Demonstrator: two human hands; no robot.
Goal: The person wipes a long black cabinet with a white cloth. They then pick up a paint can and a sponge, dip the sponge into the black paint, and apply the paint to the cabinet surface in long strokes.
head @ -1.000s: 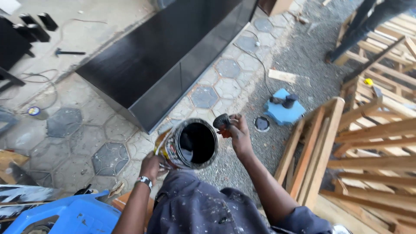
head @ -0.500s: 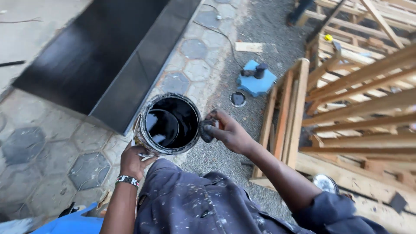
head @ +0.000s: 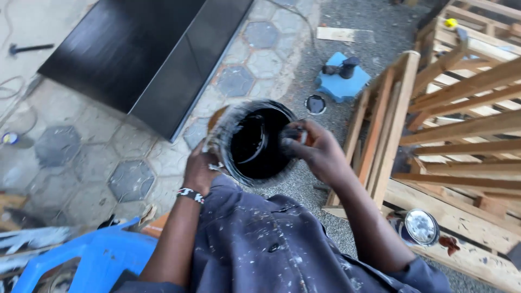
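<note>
Black paint can held by left hand, right hand at rim.

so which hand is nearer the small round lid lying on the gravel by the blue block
Right. The right hand is at the paint can's right rim, just below the round lid. The left hand grips the can's far left side.

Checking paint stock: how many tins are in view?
2: an open black-paint tin held by the left hand, and a lidded tin under the wooden frames. Others may be hidden.
</note>
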